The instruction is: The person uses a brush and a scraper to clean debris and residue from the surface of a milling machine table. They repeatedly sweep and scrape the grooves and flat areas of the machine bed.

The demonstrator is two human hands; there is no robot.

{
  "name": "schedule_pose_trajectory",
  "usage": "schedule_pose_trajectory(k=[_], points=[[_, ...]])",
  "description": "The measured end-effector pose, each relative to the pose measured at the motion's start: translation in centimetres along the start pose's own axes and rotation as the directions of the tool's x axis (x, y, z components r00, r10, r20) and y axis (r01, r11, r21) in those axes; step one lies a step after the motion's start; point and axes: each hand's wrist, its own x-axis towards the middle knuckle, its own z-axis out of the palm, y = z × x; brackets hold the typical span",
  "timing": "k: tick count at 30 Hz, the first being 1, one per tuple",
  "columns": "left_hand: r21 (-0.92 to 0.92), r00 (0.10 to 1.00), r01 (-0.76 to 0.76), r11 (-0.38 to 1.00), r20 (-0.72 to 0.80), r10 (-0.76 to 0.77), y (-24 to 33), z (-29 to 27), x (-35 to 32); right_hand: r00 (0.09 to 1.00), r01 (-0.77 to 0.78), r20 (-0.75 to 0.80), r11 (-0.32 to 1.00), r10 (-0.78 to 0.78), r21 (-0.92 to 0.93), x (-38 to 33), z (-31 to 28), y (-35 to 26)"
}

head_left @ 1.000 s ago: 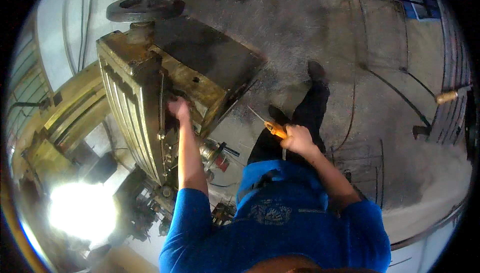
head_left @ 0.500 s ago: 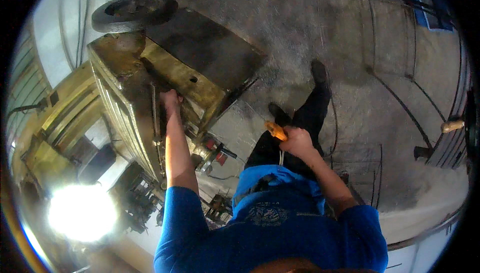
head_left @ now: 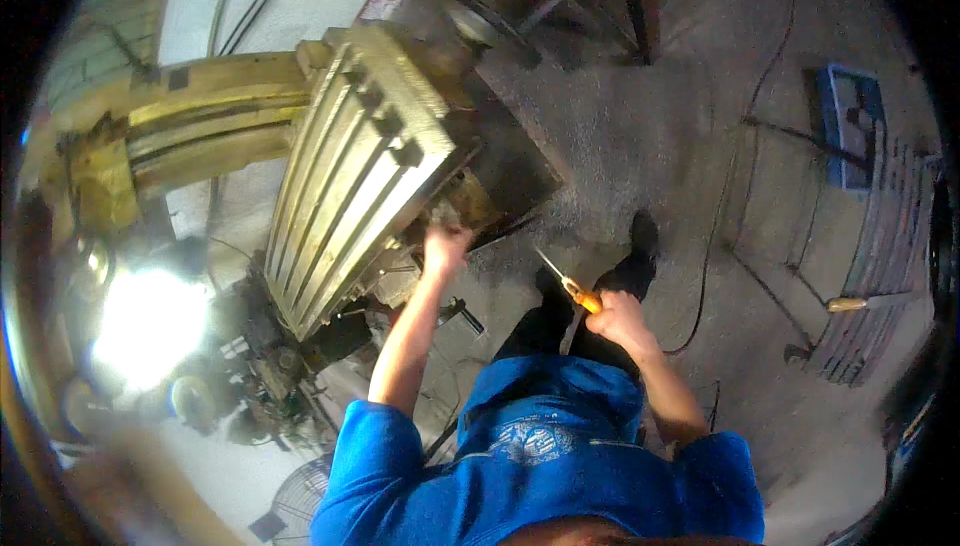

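My left hand (head_left: 447, 246) reaches beside the near corner of a slotted metal machine table (head_left: 350, 186). Its fingers look closed, but blur and shadow hide what, if anything, they hold; a greyish patch shows at the fingertips. In front of my legs, my right hand (head_left: 618, 318) is closed round an orange-handled tool (head_left: 582, 296). The tool's thin metal shaft points up and to the left, apart from the machine. A pale strip hangs below the right hand, too unclear to name.
A dark plate (head_left: 525, 171) juts out beyond the machine table. A crank handle (head_left: 468, 318) sticks out near my left forearm. On the right stand a slatted rack (head_left: 865, 256) with a wooden-handled tool (head_left: 848, 304) on it and a blue crate (head_left: 850, 126). A cable (head_left: 708, 291) crosses the floor.
My view has swung, bringing the slotted table top into sight. My left hand appears farther right, by the table's corner. The orange-handled tool now shows its shaft; my right hand still holds it.
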Motion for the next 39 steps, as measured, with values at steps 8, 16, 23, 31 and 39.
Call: schedule_pose_trajectory(k=[8,16,23,31,39], points=[[-0.583,0.868,0.232,0.778,0.485,0.105,-2.8,0.1,-11.3,0.906,0.176,0.382,0.983,-0.182,0.052,-9.6,-7.4,-6.9],[-0.811,0.854,-0.014,0.585,0.295,0.429,-6.8,-5.6,-16.4,0.927,0.037,-0.305,0.861,-0.22,-0.507,-8.7,-18.2,-25.1],[-0.965,0.95,0.062,0.253,0.135,0.282,-17.8,-7.5,-21.6,0.927,0.359,0.244,0.485,-0.285,-0.797,-5.0,-3.8,-39.4],[-0.987,0.996,-0.053,0.153,-0.041,0.081,-26.2,-10.6,-26.0,0.812,0.499,0.293,0.34,-0.505,-0.797,-5.4,4.4,-47.5],[-0.962,0.977,-0.212,0.169,-0.212,0.018,-30.0,-11.9,-27.7,0.889,-0.331,-0.458,0.7,0.005,-0.633,-4.2,-13.9,-43.7]])
